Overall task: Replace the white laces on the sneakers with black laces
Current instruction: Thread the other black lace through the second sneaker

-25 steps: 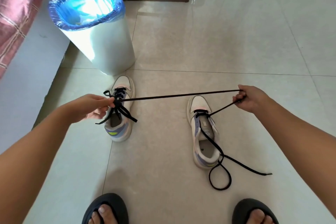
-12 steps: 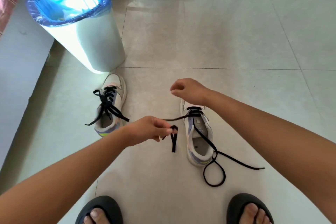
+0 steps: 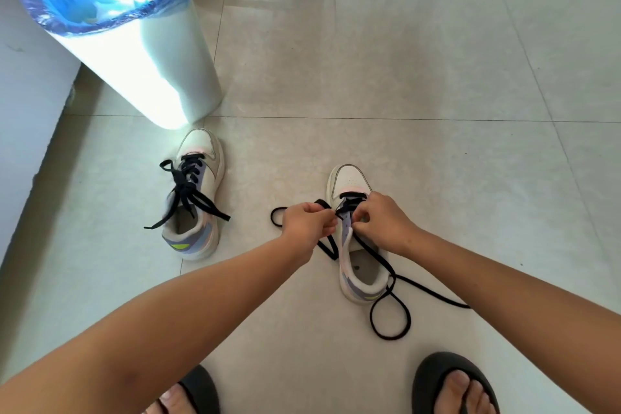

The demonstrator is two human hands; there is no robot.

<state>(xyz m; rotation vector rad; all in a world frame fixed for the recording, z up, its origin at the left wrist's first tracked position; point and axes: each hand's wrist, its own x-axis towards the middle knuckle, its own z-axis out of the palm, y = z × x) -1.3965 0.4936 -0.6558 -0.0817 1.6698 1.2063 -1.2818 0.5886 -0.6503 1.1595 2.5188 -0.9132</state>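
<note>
Black lace (image 3: 391, 316) pinched between both hands (image 3: 342, 222).

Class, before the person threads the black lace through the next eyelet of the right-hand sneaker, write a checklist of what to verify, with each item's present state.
1. Left hand pinches the black lace near its end: ok.
2. Right hand steadies the right-hand sneaker at its eyelets: ok.
3. Lace tip lined up with the next eyelet: cannot tell, fingers hide it.
4. Lace already through the toe-end eyelets: ok, a black bar shows there.
5. Loose lace free of tangles: not ok, it loops over itself by the heel.
6. Left-hand sneaker laced black: ok, ends hang untied.
</note>
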